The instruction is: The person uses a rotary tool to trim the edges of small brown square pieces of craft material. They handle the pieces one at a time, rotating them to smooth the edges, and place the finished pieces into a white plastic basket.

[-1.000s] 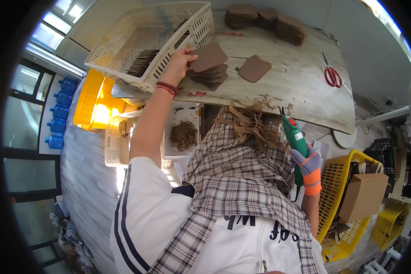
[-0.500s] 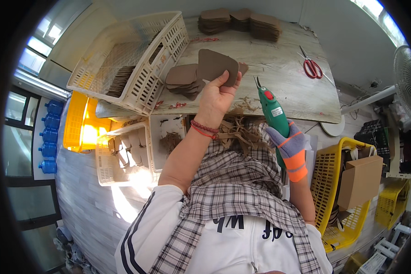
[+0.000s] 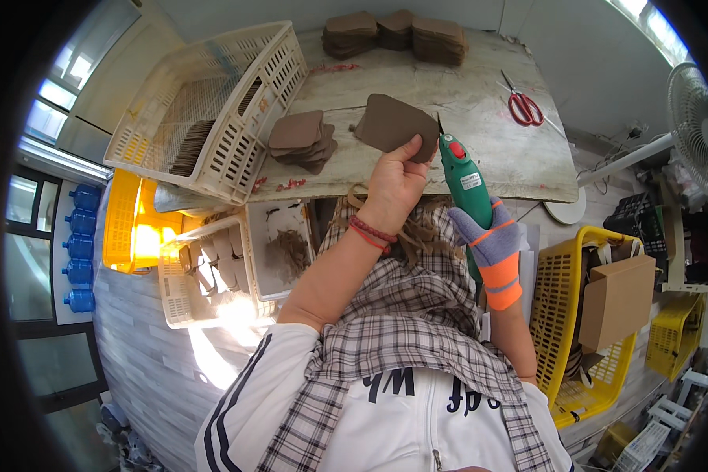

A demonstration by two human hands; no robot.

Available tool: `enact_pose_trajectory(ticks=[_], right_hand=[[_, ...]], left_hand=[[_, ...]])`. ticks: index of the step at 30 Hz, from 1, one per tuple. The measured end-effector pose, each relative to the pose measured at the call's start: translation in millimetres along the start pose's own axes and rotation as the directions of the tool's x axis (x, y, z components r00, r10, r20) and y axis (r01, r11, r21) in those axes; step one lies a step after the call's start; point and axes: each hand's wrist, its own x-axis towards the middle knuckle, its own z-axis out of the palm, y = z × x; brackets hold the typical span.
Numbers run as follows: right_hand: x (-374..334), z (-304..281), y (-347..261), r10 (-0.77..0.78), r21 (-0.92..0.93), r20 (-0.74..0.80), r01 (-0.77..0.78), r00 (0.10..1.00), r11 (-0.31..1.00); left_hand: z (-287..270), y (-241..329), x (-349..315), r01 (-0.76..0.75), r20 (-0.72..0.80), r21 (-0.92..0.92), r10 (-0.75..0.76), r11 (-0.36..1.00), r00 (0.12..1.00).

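Note:
My left hand (image 3: pixel 401 173) pinches a brown rounded-corner panel (image 3: pixel 395 124) near its lower right corner, holding it above the table. In an orange and grey-blue glove, my right hand (image 3: pixel 489 240) is wrapped round a green handheld electric cutter (image 3: pixel 466 179) with a red button. The cutter's dark pointed tip is right beside the panel's right edge; whether they touch I cannot tell. A pile of similar brown panels (image 3: pixel 300 138) lies on the table to the left. Brown offcut strips (image 3: pixel 401 232) rest on my plaid apron, partly behind my left forearm.
On the worn table (image 3: pixel 354 82) stand stacks of brown panels (image 3: pixel 393 33) at the back and red-handled scissors (image 3: pixel 525 108) at the right. A white crate (image 3: pixel 252 130) occupies the left end. A yellow basket (image 3: pixel 554 315) and a white fan (image 3: pixel 698 130) are to my right.
My left hand has moved the panel rightward, and it has turned so its right edge meets the cutter's tip area. Both hands keep their holds. The whole view has shifted slightly.

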Motion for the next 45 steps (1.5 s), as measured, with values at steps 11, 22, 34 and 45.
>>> enact_pose_trajectory(ticks=[11,22,34,45], right_hand=[[-3.6,-38.2,30.2,0.018,-0.015,-0.013,-0.018,1.0,1.0],[-8.8,-36.3,47.4,0.129,-0.002,0.002,-0.129,0.992,0.992],[-9.2,-37.3,72.4,0.153,-0.019,0.018,-0.153,0.988,0.988],[-3.6,-28.2,60.5,0.162,0.051,0.041,-0.164,0.986,0.985]], left_hand=[[-20.0,176.6,15.3,-0.191,0.187,0.961,0.037,0.202,0.982],[-24.3,196.0,78.6,-0.205,0.78,0.165,0.001,-0.965,0.626],[-53.5,60.9,92.3,0.043,0.36,0.644,0.352,-0.764,0.864],[-40.3,8.8,36.9,-0.097,0.018,0.243,0.096,0.965,0.995]])
